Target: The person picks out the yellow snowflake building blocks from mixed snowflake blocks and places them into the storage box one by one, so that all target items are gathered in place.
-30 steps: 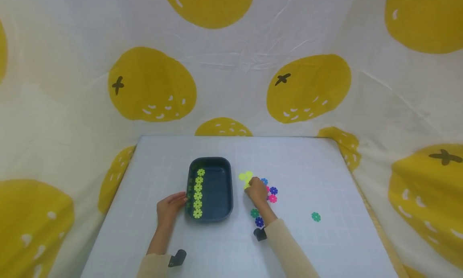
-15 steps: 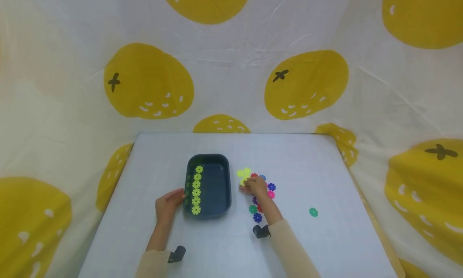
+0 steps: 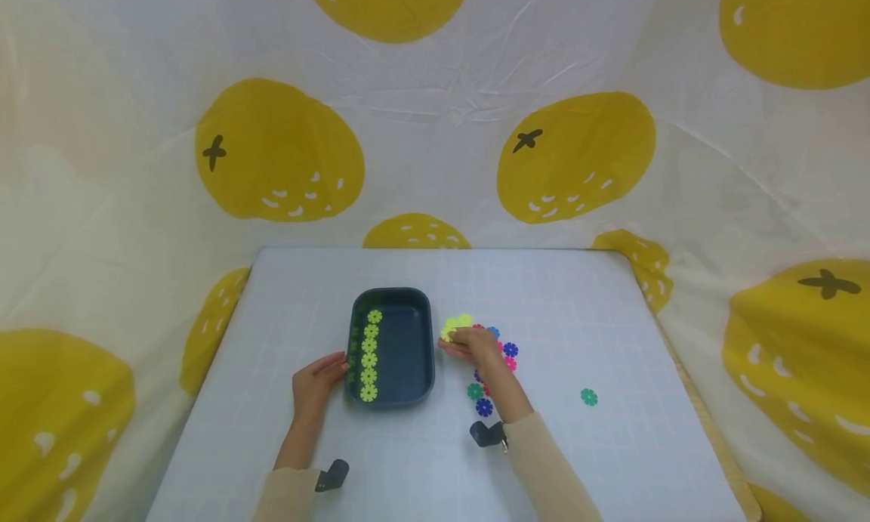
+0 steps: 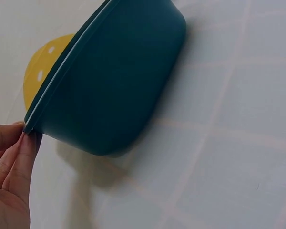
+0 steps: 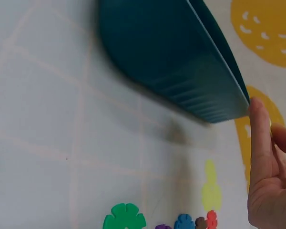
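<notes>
My left hand (image 3: 316, 382) pinches the left rim of a dark blue-green tray (image 4: 114, 71) between thumb and fingers. Inside the tray, several yellow-green snowflake discs (image 3: 369, 360) form a column along its left side. Just right of the tray, my right hand (image 3: 473, 347) pinches another yellow-green snowflake disc (image 3: 446, 333) at its fingertips. That disc is mostly hidden behind the fingers in the right wrist view. More yellow-green discs (image 3: 465, 320) lie on the table just beyond this hand.
Under and beside the right forearm lie loose discs: green (image 3: 474, 391), dark blue (image 3: 484, 407), pink (image 3: 510, 364) and others. One green disc (image 3: 589, 397) sits apart at the right. A pale checked cloth covers the table (image 3: 544, 295); a fruit-print curtain (image 3: 435, 152) hangs behind.
My right hand has picked up a yellow-green disc from the group and moved it slightly left toward the tray. The left hand has kept its grip on the rim.
</notes>
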Tool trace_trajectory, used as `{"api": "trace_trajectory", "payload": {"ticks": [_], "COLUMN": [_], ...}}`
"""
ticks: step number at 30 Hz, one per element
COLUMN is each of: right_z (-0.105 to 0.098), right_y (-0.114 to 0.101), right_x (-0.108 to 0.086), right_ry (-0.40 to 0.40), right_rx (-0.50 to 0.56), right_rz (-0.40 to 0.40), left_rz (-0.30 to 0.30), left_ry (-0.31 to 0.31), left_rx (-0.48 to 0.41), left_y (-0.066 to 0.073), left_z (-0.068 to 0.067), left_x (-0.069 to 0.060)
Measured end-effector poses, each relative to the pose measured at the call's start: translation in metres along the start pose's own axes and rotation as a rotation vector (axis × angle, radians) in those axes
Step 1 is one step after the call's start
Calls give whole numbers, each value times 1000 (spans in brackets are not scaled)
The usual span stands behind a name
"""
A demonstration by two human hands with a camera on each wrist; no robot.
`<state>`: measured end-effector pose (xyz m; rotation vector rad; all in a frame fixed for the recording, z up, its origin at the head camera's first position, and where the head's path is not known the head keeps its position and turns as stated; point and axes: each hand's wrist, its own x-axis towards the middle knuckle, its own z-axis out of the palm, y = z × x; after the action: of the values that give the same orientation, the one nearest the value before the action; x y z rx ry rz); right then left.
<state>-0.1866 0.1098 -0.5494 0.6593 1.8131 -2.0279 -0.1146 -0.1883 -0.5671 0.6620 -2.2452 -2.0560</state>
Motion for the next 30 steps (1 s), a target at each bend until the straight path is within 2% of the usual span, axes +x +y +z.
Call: {"api": "trace_trajectory", "payload": {"ticks": [8, 21, 26, 30], "right_z": [13, 54, 65, 72], "right_y": [-7, 5, 8, 10], "right_x": [-6, -25, -28, -30], "right_ry": [-95, -290, -318, -342], "right_rx": [35, -93, -102, -108], "right_rz": [-23, -28, -12, -21], "left_rz": [-10, 2, 0, -7], "left_ry": [-6, -7, 2, 2], "left_rx": [20, 31, 85, 66], "left_y": [-1, 2, 0, -1], "left_z": [1, -1, -2, -3], "left_x": [1, 1, 1, 2]}}
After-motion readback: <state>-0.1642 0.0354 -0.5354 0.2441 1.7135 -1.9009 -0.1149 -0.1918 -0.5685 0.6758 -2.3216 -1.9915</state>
